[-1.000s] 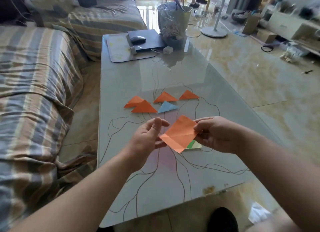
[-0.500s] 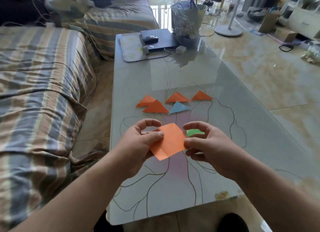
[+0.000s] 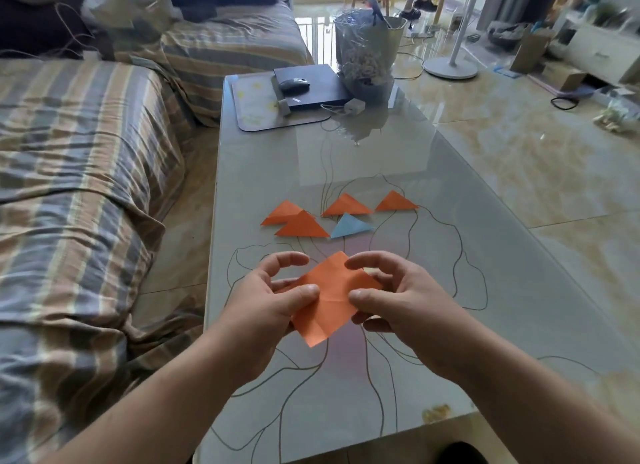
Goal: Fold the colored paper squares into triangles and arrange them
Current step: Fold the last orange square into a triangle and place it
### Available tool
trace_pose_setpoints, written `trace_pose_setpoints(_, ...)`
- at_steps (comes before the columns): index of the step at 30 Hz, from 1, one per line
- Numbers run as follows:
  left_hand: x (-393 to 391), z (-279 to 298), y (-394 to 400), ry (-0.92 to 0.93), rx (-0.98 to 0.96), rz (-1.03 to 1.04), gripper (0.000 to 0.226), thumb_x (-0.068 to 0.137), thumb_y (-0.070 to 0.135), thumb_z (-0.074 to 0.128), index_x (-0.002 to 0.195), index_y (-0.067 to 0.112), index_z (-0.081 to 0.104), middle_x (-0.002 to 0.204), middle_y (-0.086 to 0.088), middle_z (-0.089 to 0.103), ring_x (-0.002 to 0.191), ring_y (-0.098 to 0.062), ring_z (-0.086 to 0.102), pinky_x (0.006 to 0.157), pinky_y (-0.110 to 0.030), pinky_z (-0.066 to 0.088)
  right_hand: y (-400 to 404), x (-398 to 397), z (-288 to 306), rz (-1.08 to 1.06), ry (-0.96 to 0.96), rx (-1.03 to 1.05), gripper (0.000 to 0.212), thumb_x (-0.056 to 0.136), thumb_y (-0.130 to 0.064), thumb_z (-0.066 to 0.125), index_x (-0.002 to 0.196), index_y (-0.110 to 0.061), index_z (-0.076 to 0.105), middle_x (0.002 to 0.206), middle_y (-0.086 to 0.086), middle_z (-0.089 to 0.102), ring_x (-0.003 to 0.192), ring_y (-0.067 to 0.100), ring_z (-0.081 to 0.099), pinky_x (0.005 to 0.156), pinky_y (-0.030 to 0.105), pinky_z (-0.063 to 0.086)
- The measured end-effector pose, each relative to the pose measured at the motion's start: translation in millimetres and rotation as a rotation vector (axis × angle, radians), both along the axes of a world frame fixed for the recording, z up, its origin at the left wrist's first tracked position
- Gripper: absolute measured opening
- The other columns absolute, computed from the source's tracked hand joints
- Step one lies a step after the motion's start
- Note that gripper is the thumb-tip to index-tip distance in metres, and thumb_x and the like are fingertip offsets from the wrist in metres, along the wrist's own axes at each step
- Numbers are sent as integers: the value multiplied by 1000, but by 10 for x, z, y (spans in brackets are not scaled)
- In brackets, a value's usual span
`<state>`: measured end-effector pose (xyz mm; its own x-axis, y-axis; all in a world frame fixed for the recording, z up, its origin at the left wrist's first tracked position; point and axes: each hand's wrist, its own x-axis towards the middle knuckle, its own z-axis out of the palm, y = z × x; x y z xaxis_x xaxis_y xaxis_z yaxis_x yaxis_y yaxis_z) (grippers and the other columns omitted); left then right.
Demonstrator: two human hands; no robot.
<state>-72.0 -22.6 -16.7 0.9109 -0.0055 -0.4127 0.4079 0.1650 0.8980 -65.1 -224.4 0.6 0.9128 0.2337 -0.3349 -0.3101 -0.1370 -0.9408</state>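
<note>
An orange paper square (image 3: 332,301) with fold creases hangs above the glass table (image 3: 450,290), held between both hands. My left hand (image 3: 270,301) pinches its left edge with thumb on top. My right hand (image 3: 398,301) pinches its right edge the same way. Beyond the hands lie several folded triangles: orange ones (image 3: 301,225) (image 3: 284,211) (image 3: 346,205) (image 3: 395,201) in a loose row and a light blue triangle (image 3: 349,226) in front of them. The green paper seen earlier is hidden behind my right hand.
A striped sofa (image 3: 86,186) runs along the table's left side. At the table's far end sit a mat (image 3: 256,110), a black laptop (image 3: 315,82) with a mouse (image 3: 294,84), a white charger (image 3: 355,106) and a wrapped basket (image 3: 367,61). A fan base (image 3: 450,68) stands on the tiled floor.
Both hands have shifted the orange square slightly and brought it closer to me; my right hand now covers the green paper. The camera view has moved leftward and tilted.
</note>
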Motion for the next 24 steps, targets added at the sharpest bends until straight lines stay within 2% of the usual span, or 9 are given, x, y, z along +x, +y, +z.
trace_pose_setpoints(3,5,15,-8,-16,9,-41,46,91,-1,72,124,30,60,112,-22,71,88,-34,76,76,-41,62,-17,41,-27,-54,-39,1,42,92,-5,72,121,-34,63,105,8,74,81,23,73,77,35,59)
trace_pose_setpoints(6,3,9,6,-76,81,-95,42,91,-3,71,121,26,63,107,-16,76,97,-36,75,90,-48,62,-27,69,-36,-72,-122,1,39,91,0,72,116,-29,67,99,9,75,85,22,75,73,28,60)
trace_pose_setpoints(9,8,11,-2,-214,208,-44,28,88,-7,73,85,20,79,105,-4,76,103,-31,72,95,-42,59,-56,93,-51,-70,-403,-162,25,86,-1,79,92,-26,79,94,-4,76,90,15,72,82,33,60)
trace_pose_setpoints(12,26,20,-4,-342,304,59,32,85,-6,75,73,23,80,112,0,63,97,-15,69,87,-30,57,-62,83,-86,-43,-650,-387,27,81,-11,86,83,-37,79,108,-19,66,109,12,65,90,27,52)
trace_pose_setpoints(14,28,28,20,-403,262,107,38,86,-9,73,70,25,79,111,-3,60,94,-11,68,82,-26,56,-47,61,-97,-47,-716,-466,33,77,-13,89,84,-43,77,117,-23,58,116,13,59,92,27,49)
trace_pose_setpoints(16,18,51,20,-436,191,99,41,89,-11,69,70,24,78,99,-5,70,91,-15,71,81,-25,56,-36,50,-103,-65,-730,-471,35,76,-12,90,84,-43,76,122,-21,54,118,15,56,92,27,48)
trace_pose_setpoints(19,-3,81,-7,-362,114,92,43,90,-13,67,80,26,80,92,-4,78,91,-21,75,83,-32,60,-32,65,-90,-105,-714,-424,35,77,-8,89,79,-41,77,122,-14,55,115,10,58,89,18,49)
trace_pose_setpoints(21,4,98,-8,-241,-47,78,41,85,-15,63,91,23,79,105,-14,77,99,-32,74,89,-42,62,-31,80,-71,-110,-659,-351,34,79,-7,88,79,-40,79,119,-13,57,110,12,62,87,24,55)
trace_pose_setpoints(24,25,159,6,-87,-327,81,33,81,-7,59,107,10,68,110,-26,69,96,-41,70,78,-41,62,-15,87,-63,-63,-558,-238,34,82,-6,85,78,-39,79,111,-13,59,104,18,67,85,40,60)
